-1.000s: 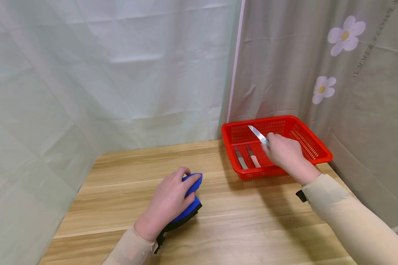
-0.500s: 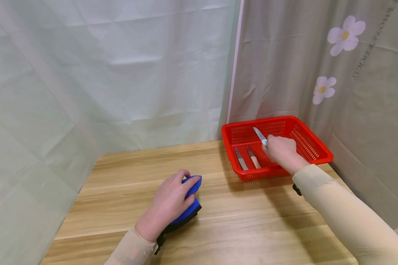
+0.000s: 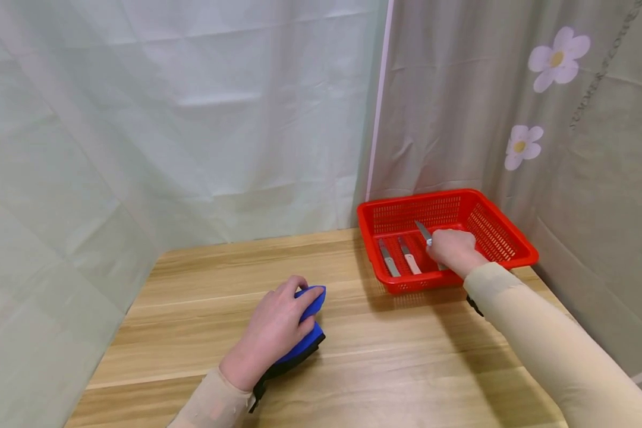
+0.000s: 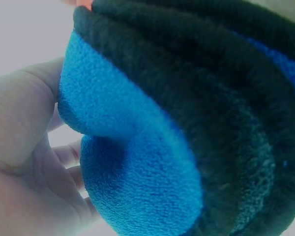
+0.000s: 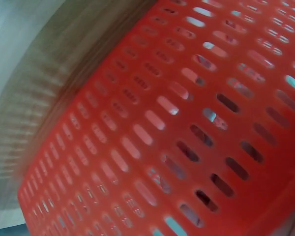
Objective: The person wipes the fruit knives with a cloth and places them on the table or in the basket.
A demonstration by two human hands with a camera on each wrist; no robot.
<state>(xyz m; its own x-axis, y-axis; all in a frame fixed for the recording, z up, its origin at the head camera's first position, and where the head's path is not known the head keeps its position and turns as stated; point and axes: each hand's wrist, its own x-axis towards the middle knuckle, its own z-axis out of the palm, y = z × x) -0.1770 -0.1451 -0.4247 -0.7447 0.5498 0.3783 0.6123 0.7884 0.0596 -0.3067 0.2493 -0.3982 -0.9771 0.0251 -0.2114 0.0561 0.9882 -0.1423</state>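
In the head view my right hand (image 3: 452, 246) grips a small knife (image 3: 423, 230) inside the red basket (image 3: 396, 286). The blade points away to the back left; most of the handle is hidden by the fingers. Two other small knives lie side by side on the basket floor to the left, a grey-handled knife (image 3: 389, 259) and a pinkish-handled knife (image 3: 409, 258). On the table, my left hand (image 3: 274, 321) holds a folded blue cloth (image 3: 306, 342) with black edging. Its fluffy pile (image 4: 152, 167) fills much of the left wrist view, beside the palm.
The wooden table (image 3: 203, 279) is bounded by pale curtains (image 3: 246, 119) at the back and sides. The basket's slotted wall (image 5: 275, 196) fills most of the right wrist view, hiding the right hand's work there.
My right hand has lowered the knife into the basket, moving down and slightly forward; the blade now sits near the basket floor. The left hand and cloth stay nearly still.
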